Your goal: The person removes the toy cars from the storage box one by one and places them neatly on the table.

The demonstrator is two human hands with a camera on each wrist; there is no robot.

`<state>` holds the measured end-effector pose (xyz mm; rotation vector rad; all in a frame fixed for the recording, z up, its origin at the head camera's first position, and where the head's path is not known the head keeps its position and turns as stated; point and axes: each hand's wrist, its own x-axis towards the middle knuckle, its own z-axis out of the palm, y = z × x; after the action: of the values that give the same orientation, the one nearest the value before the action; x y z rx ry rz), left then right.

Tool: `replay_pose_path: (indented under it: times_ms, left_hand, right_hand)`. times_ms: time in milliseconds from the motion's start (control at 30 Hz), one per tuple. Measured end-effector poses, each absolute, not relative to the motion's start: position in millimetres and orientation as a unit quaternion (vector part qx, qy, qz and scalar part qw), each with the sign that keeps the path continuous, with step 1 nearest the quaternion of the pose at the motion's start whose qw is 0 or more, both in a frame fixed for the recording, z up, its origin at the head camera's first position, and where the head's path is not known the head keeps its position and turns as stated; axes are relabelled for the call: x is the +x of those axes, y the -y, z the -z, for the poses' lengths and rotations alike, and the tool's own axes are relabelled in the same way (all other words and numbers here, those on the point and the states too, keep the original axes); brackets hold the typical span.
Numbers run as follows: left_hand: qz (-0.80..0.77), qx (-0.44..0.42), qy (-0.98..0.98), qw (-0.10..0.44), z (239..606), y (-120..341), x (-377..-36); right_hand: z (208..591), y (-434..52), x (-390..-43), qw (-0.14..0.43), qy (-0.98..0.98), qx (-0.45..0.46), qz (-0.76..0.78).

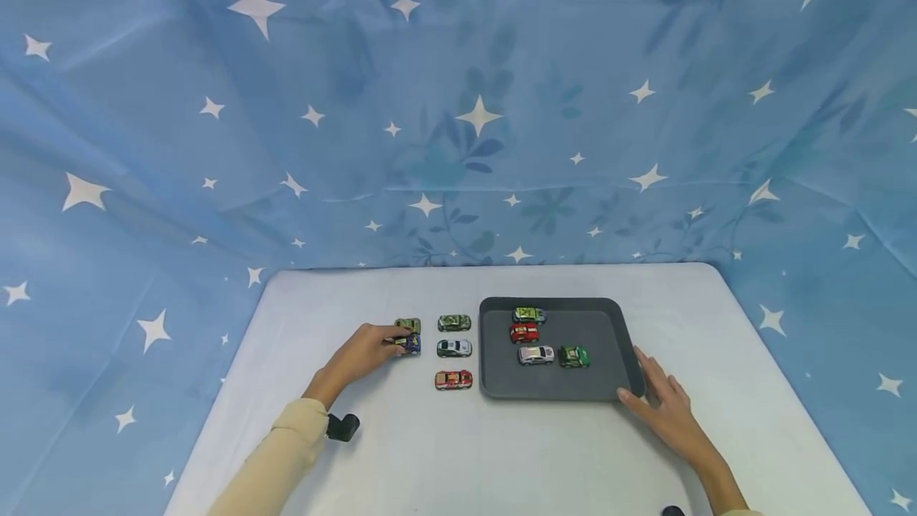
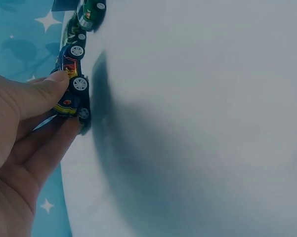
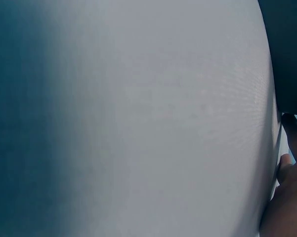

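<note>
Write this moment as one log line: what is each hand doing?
left hand: pinches blue toy car on table | right hand: rests flat at tray corner | tray: four cars inside

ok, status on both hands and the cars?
Left hand pinches blue car. Right hand flat at tray corner. Green car right behind blue.

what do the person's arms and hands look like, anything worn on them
Both hands are bare, no gloves or rings visible. The left hand comes out of a long cream sleeve, with a small black wrist camera at its cuff. The right hand shows a bare forearm; its black camera barely shows at the frame's bottom edge.
</note>
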<state>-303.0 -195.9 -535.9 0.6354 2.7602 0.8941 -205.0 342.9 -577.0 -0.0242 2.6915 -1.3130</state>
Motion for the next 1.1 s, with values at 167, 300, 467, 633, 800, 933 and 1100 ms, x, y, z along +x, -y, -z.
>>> replay_pose_path:
  times_ms: [167,300,467,633,800,933,1100]
  left_hand:
    - [-0.295,0.221,-0.926,0.078,543.4,201.7,-298.2]
    - [-0.295,0.226,-0.925,0.078,547.0,204.2,-296.2]
    - [-0.297,0.236,-0.922,0.078,549.2,203.8,-295.4]
    - [-0.298,0.233,-0.922,0.085,552.0,202.8,-293.5]
    - [-0.295,0.225,-0.924,0.091,553.0,204.0,-290.2]
    - [-0.304,0.213,-0.925,0.078,551.8,204.8,-288.5]
    - [-0.328,0.187,-0.925,0.040,542.8,204.5,-286.2]
  right_hand:
    - [577.8,-340.9,-204.7,0.070,-0.894,-0.010,0.442]
    - [578.2,-340.2,-205.8,0.069,-0.895,-0.007,0.441]
    - [578.2,-340.6,-205.3,0.070,-0.895,-0.004,0.441]
    - [578.2,-340.8,-202.4,0.066,-0.895,-0.003,0.442]
    - [578.8,-339.1,-200.8,0.068,-0.894,0.003,0.442]
    - [578.2,-338.9,-201.5,0.064,-0.898,0.005,0.436]
    - [576.2,-339.3,-202.6,0.064,-0.900,0.003,0.432]
